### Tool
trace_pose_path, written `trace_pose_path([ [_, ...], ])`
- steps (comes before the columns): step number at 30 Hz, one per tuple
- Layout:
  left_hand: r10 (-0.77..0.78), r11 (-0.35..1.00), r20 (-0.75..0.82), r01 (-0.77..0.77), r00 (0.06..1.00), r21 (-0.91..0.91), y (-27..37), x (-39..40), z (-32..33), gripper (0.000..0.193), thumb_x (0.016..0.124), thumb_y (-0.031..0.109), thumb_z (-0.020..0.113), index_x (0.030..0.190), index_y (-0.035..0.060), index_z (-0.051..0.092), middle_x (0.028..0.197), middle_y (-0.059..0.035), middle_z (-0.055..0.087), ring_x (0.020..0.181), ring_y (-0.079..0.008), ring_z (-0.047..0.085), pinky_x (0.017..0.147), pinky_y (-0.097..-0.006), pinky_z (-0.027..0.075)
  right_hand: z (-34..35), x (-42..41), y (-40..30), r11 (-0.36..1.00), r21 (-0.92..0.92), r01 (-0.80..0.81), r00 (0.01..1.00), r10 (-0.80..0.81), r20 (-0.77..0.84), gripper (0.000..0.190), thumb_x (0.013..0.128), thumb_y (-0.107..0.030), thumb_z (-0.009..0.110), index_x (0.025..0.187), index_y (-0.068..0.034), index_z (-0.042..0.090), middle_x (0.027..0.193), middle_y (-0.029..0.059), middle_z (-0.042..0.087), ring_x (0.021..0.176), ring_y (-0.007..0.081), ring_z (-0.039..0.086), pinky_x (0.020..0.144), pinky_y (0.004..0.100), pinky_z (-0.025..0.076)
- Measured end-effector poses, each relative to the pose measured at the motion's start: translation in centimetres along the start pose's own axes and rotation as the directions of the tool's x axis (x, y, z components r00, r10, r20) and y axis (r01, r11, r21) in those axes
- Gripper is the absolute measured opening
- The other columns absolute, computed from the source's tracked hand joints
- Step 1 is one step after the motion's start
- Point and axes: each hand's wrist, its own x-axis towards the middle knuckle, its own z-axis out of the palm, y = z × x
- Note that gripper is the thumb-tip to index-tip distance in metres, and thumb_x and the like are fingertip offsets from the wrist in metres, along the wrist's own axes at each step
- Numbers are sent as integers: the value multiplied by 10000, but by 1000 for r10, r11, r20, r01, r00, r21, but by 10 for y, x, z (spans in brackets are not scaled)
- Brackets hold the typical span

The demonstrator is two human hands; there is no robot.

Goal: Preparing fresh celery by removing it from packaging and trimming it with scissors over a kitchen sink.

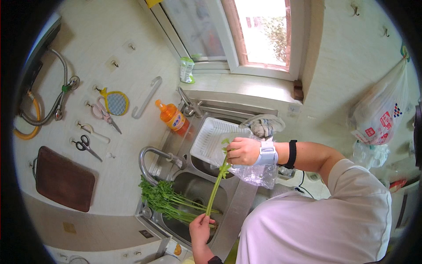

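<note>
A long green celery stalk (216, 189) slants over the sink basin (188, 181). My left hand (200, 229) grips its lower end between thumb and fingers. Around the leafy upper end, my right hand (243, 151) has its fingers curled. A bunch of leafy celery (160, 198) lies in the basin under the curved faucet (148, 151), its stalks pointing toward my left hand. Just behind my right hand, a white plastic drain basket (206, 135) stands over the other basin. Clear plastic bagging (258, 175) hangs below my right wrist.
An orange detergent bottle (173, 118) stands behind the sink, and a grey-white cloth (263, 125) lies beside the basket. Scissors (88, 147), a brown cutting board (65, 179) and a scrubbing pad (117, 103) hang on the left wall. A filled plastic bag (379, 109) hangs at right.
</note>
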Motion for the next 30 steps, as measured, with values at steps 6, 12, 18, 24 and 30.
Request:
trace_pose_path([
  [6, -10, 998, 11, 10, 1000, -56, -17, 9, 7, 219, 917, 94, 562, 1076, -35, 642, 721, -42, 669, 501, -34, 438, 466, -194, 344, 2, -4, 2, 1000, 9, 2, 1000, -3, 27, 114, 729, -190, 606, 811, -111, 617, 847, -12, 578, 896, 184, 550, 715, 311, 451],
  [12, 174, 965, -16, -167, 985, 202, -2, 3, 10, 262, 872, 154, 626, 1058, -30, 652, 723, -70, 696, 644, -119, 609, 633, -265, 473, 12, -17, 5, 994, -31, -103, 982, 107, 155, 134, 717, -206, 601, 817, -121, 628, 790, -25, 583, 863, 180, 552, 688, 309, 451],
  [18, 281, 930, -89, -249, 955, 271, 1, 0, 12, 254, 861, 148, 632, 1042, -28, 658, 729, -99, 695, 696, -188, 669, 684, -288, 501, 7, -23, 4, 936, 223, -273, 958, 242, 155, 125, 688, -143, 649, 809, -115, 651, 779, -10, 607, 823, 191, 574, 692, 326, 474],
  [24, 215, 968, -160, -189, 963, 163, -29, 5, 2, 263, 909, 115, 579, 1097, -63, 627, 743, -66, 685, 617, -101, 584, 588, -251, 459, -22, -29, 5, 682, 407, -608, 772, 627, 102, 185, 734, -116, 660, 916, -83, 661, 820, 43, 648, 804, 256, 620, 742, 369, 505],
  [30, 101, 991, -74, -107, 992, -77, -20, 10, 4, 284, 933, 87, 532, 1177, -49, 583, 772, -62, 678, 527, -37, 460, 485, -201, 388, 11, -80, 12, 799, 214, -562, 814, 489, 313, 274, 773, -217, 660, 1011, -84, 666, 955, 86, 651, 916, 281, 613, 805, 380, 492],
])
